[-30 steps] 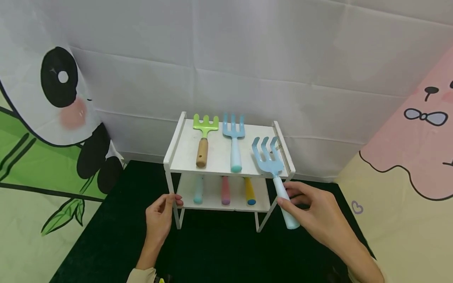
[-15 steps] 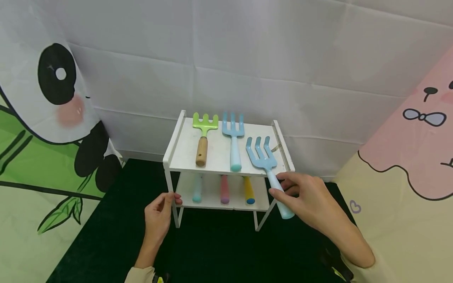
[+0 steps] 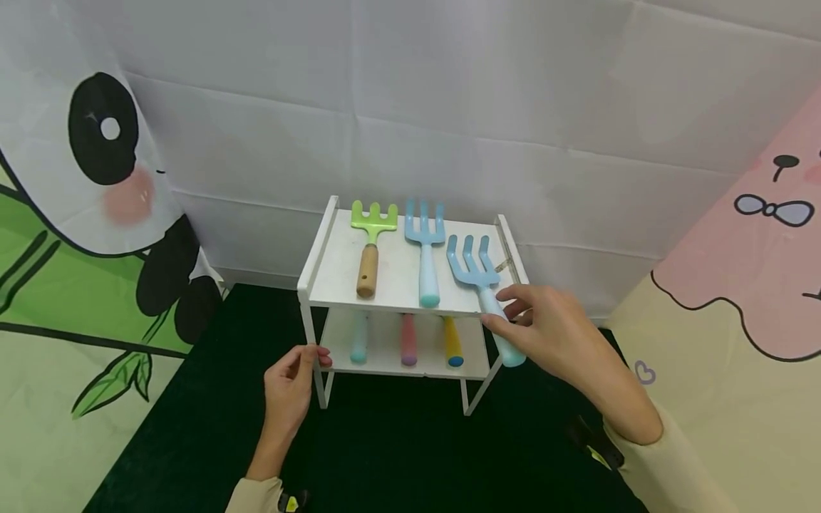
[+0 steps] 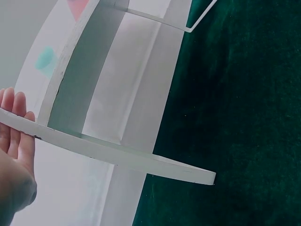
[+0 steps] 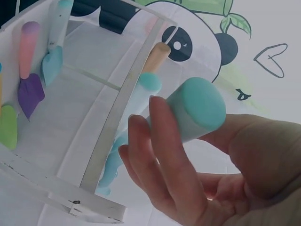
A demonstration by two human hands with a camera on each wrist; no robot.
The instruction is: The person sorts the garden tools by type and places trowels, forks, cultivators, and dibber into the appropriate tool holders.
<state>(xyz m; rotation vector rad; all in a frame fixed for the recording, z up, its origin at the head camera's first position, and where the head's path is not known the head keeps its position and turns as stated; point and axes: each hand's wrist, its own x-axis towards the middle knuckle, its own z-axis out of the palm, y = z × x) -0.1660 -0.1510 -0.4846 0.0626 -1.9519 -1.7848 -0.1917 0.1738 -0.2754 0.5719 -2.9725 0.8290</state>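
My right hand (image 3: 558,331) pinches the pale blue handle of a light blue hand rake (image 3: 476,272), tilted over the right part of the white rack's top shelf (image 3: 333,281). Its tines are over the shelf and its handle end juts past the front edge; whether it touches the shelf I cannot tell. At the rack's left front leg (image 3: 308,328), my left hand (image 3: 290,385) grips the leg between thumb and fingers. To the left of the held rake lie another light blue hand rake (image 3: 426,263) and a green hand rake (image 3: 370,249) with a wooden handle.
On the lower shelf (image 3: 385,360) lie small trowels with a blue handle (image 3: 359,345), a pink handle (image 3: 408,340) and a yellow handle (image 3: 452,342). White cloth hangs behind; printed cloths flank both sides. Dark green cloth (image 3: 398,442) covers the ground.
My right hand has carried the light blue hand rake left and forward, further over the top shelf. The left hand keeps its place on the rack's leg.
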